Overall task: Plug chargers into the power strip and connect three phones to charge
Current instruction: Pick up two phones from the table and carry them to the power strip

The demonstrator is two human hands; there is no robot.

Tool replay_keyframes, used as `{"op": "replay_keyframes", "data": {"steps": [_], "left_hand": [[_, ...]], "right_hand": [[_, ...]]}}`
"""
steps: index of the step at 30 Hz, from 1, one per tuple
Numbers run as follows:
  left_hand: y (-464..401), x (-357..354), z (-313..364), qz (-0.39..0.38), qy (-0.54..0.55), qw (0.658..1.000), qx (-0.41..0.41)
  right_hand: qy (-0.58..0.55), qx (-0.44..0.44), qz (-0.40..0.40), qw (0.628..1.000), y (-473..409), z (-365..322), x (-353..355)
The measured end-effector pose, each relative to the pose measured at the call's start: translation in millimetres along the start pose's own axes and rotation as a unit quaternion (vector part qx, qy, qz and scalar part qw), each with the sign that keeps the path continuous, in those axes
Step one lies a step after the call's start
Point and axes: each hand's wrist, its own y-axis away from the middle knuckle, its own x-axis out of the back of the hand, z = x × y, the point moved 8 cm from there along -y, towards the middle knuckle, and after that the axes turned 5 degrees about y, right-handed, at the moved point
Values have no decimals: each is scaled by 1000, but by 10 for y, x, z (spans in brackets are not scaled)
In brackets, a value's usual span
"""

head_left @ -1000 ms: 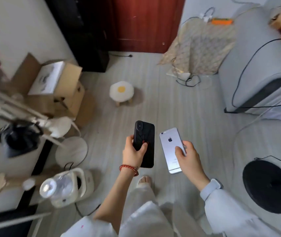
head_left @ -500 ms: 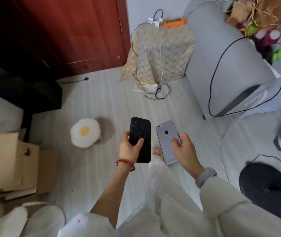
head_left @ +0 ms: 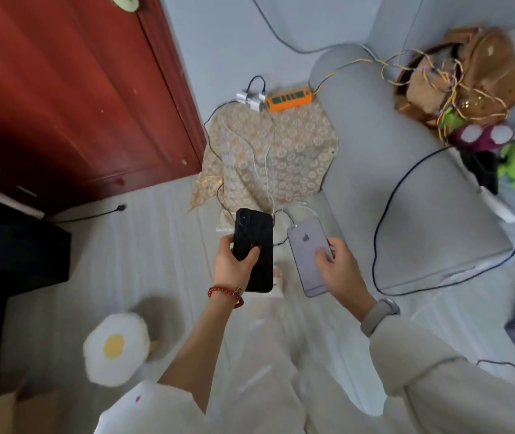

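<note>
My left hand (head_left: pixel 234 264) grips a black phone (head_left: pixel 254 245), held upright with its back toward me. My right hand (head_left: pixel 340 270) holds a silver-grey phone (head_left: pixel 307 249), also back up. Ahead on a patterned cloth (head_left: pixel 281 158) lies an orange power strip (head_left: pixel 289 98) against the wall. White chargers (head_left: pixel 249 99) sit beside its left end. White and black cables (head_left: pixel 262 158) trail from them down the cloth toward me.
A red-brown door (head_left: pixel 77 89) stands at left, black furniture (head_left: pixel 15 245) below it. A grey sofa (head_left: pixel 406 183) fills the right, with a brown bag (head_left: pixel 469 73) and soft toys on it. An egg-shaped stool (head_left: pixel 115 349) sits lower left. Black cable (head_left: pixel 378 230) loops over the sofa arm.
My view has swung right and moved closer to the cloth and power strip. Both hands keep hold of their phones. The stool has slid to the lower left.
</note>
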Motion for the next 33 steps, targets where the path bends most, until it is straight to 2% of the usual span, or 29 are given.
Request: {"op": "replay_keyframes", "data": {"steps": [7,15,20,26,33], "left_hand": [[-1771,-698,452,0,28,999,43],[-3434,-1506,935,-23,28,994,104],[-4338,-2086,701,-29,18,987,154],[-5234,-2747,125,12,21,975,219],[-5721,-3149,-143,44,-8,973,227]], "right_hand": [[41,-38,-4,998,-2047,-343,143],[96,-80,-64,990,-3974,-566,245],[149,-109,-113,976,-5052,-339,48],[161,-142,-147,965,-6208,168,-352],[122,-149,-177,965,-6824,559,-606]]}}
